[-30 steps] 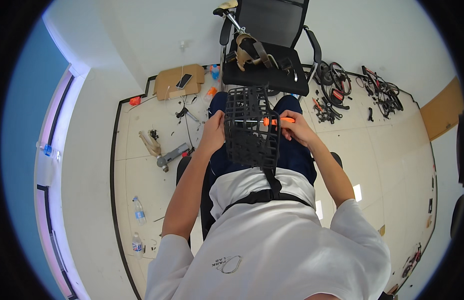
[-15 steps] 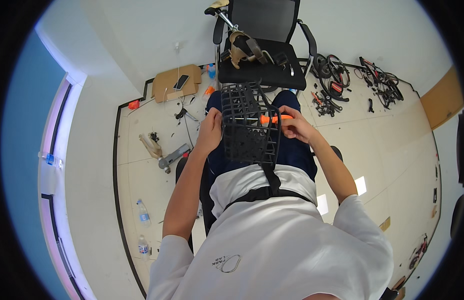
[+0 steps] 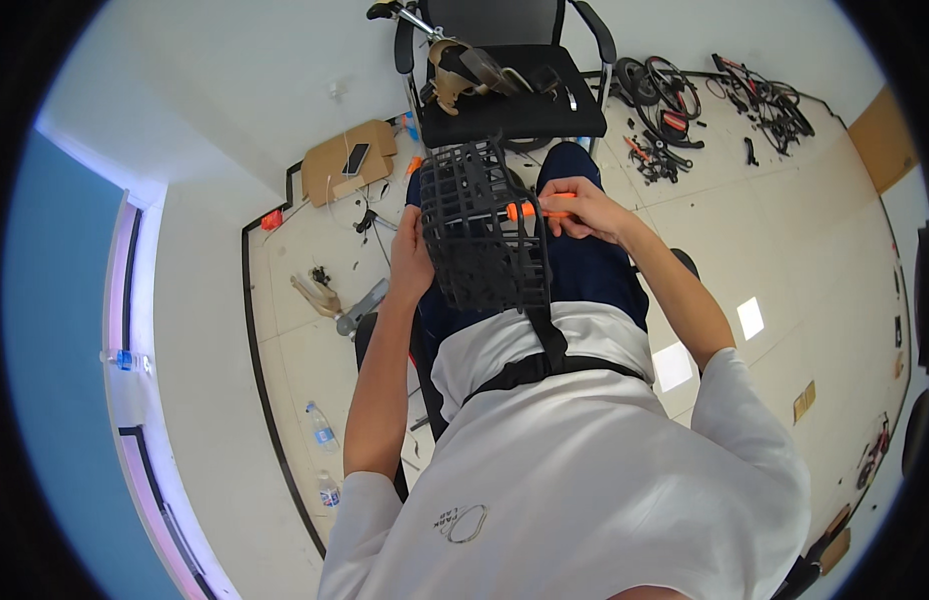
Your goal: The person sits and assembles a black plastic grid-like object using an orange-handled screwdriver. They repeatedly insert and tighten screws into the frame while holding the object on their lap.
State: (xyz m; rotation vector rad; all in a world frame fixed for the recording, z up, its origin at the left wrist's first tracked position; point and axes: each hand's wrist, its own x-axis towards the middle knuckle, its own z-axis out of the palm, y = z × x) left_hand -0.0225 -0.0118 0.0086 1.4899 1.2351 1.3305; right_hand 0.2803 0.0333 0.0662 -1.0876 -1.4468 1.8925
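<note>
A black plastic lattice basket rests across my thighs, tilted toward me. My left hand is closed on its left side, with the fingers partly hidden behind the lattice. In my right hand is an orange-handled screwdriver, gripped by the handle at the basket's right side. Its shaft points left into the basket, and the bars hide where the tip ends. A black strap runs from below the basket to the belt at my waist.
Ahead stands a black chair with a tan and metal bike frame part on its seat. A phone lies on cardboard at the left. Bike wheels and parts lie at the right; bottles stand at the lower left.
My view has shifted, so the chair and floor things sit differently in the picture. The basket is turned slightly. Both hands keep their hold, with the screwdriver still in the basket's side.
</note>
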